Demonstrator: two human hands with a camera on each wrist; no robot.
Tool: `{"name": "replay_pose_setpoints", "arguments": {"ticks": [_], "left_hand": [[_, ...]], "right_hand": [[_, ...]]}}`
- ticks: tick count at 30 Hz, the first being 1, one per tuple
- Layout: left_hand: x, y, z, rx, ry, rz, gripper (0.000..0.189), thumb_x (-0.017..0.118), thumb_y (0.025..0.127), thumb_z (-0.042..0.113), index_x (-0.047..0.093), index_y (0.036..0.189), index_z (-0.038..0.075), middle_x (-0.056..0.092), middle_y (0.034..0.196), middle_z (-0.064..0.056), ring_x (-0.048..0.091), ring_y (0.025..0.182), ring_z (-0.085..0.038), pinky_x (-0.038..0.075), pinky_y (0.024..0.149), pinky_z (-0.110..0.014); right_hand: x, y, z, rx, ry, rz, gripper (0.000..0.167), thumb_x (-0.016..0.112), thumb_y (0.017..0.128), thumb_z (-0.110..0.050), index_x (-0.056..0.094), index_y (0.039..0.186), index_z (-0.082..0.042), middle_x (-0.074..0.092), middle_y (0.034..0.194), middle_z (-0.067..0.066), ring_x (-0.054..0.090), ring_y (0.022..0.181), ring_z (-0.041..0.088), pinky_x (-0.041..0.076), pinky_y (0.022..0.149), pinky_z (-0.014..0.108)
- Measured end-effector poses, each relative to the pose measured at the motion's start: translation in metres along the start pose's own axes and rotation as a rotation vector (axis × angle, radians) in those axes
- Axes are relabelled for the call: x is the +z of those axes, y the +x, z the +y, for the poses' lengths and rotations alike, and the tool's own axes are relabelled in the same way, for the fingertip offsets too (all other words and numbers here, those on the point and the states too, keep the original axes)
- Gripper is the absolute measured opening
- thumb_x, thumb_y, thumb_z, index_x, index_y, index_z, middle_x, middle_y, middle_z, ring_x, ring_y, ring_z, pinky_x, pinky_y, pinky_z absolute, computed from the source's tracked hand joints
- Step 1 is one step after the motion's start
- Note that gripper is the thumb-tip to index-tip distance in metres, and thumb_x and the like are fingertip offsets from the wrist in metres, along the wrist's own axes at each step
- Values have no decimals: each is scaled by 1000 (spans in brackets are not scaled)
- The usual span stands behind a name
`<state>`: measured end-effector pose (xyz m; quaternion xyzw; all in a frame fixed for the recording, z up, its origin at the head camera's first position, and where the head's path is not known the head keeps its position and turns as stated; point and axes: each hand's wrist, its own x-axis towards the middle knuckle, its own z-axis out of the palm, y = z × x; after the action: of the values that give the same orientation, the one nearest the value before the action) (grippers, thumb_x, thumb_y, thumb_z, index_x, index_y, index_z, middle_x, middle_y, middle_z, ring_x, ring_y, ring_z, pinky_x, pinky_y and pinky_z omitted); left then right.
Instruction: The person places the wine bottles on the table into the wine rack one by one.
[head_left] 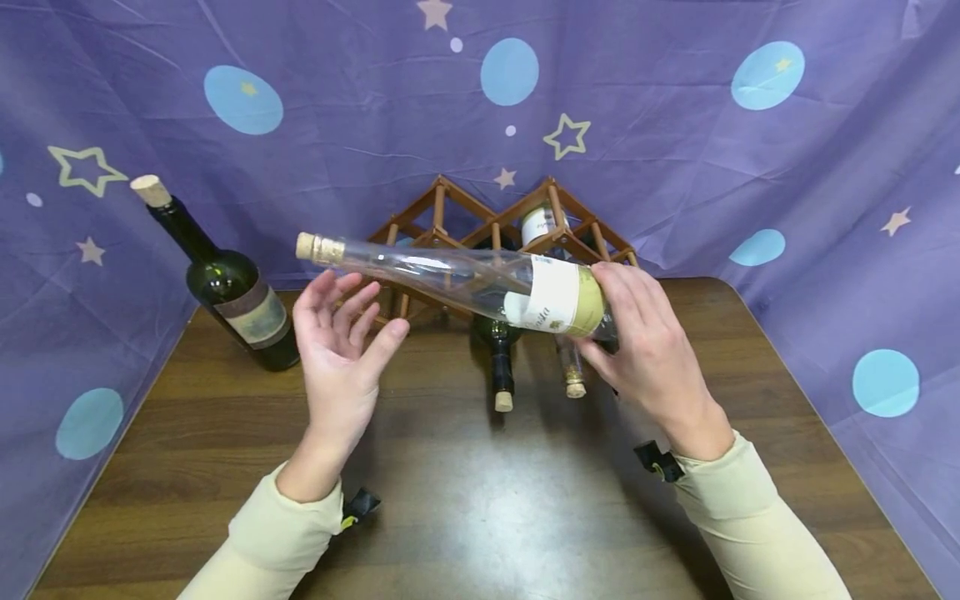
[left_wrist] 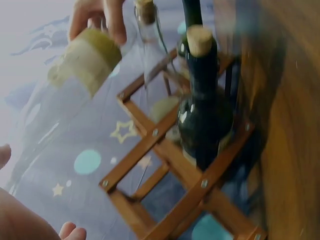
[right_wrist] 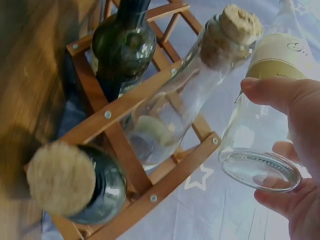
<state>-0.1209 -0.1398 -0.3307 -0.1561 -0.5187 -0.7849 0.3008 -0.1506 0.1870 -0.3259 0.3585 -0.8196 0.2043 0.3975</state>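
A clear glass wine bottle (head_left: pixel 450 271) with a cork and a white-and-gold label lies nearly level above the wooden rack, its neck pointing left. My right hand (head_left: pixel 648 346) grips it near the base; in the right wrist view the thumb (right_wrist: pixel 265 90) lies along one side and fingers curl round the other. Just below the neck is my left hand (head_left: pixel 337 358), palm up with fingers spread and loosely bent, holding nothing. Behind the held bottle, the wooden rack (head_left: pixel 438 204) carries a dark corked bottle (head_left: pixel 502 367) and another clear bottle (right_wrist: pixel 165 112).
A dark green corked bottle (head_left: pixel 243 304) with a label stands upright on the table's left side. Another dark corked bottle (right_wrist: pixel 102 192) sits in the rack, close to the right wrist camera. A purple patterned curtain (head_left: pixel 637 125) surrounds the wooden table (head_left: pixel 450 467) at the back and sides.
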Motion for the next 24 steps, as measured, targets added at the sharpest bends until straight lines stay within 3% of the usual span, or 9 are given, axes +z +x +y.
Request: {"name": "replay_pose_setpoints", "arguments": {"ticks": [7, 11, 15, 18, 21, 24], "left_hand": [[-15, 12, 14, 171, 109, 65, 91, 96, 75, 2, 40, 147, 0, 46, 144, -21, 51, 133, -38, 39, 117, -44], [-18, 15, 21, 287, 317, 34, 88, 97, 77, 14, 45, 144, -6, 48, 145, -21, 48, 137, -39, 35, 121, -49], [-16, 14, 26, 479, 656, -88, 80, 90, 87, 40, 55, 137, -12, 56, 141, -24, 49, 138, -40, 35, 121, -54], [-15, 13, 27, 616, 845, -225, 69, 79, 96, 43, 60, 135, -10, 61, 139, -26, 51, 137, -43, 37, 119, -55], [-15, 9, 27, 669, 965, -391, 61, 71, 103, 39, 60, 139, -9, 61, 141, -27, 53, 136, -45, 37, 120, -54], [-17, 6, 24, 644, 1074, -537, 61, 63, 108, 40, 57, 144, -8, 60, 144, -25, 55, 135, -44, 39, 119, -53]], "right_hand": [[-6, -5, 7, -29, -26, -4, 91, 95, 69, 2, 51, 149, 8, 58, 143, 28, 53, 133, 48, 36, 121, 51], [-9, -6, 8, -44, -32, -14, 93, 96, 67, 4, 51, 148, 8, 59, 143, 26, 52, 133, 49, 36, 121, 49], [-11, -5, 7, -69, -34, -30, 93, 95, 65, 8, 52, 147, 8, 60, 141, 26, 53, 132, 49, 37, 120, 50], [-12, -4, 7, -101, -37, -41, 92, 93, 63, 11, 53, 146, 8, 60, 140, 27, 53, 131, 50, 37, 120, 52], [-13, -1, 6, -141, -46, -46, 87, 89, 65, 12, 55, 145, 8, 60, 140, 27, 54, 129, 51, 38, 119, 54], [-13, 0, 5, -178, -59, -54, 78, 80, 69, 12, 55, 143, 9, 60, 141, 27, 55, 127, 52, 37, 119, 57]]}}
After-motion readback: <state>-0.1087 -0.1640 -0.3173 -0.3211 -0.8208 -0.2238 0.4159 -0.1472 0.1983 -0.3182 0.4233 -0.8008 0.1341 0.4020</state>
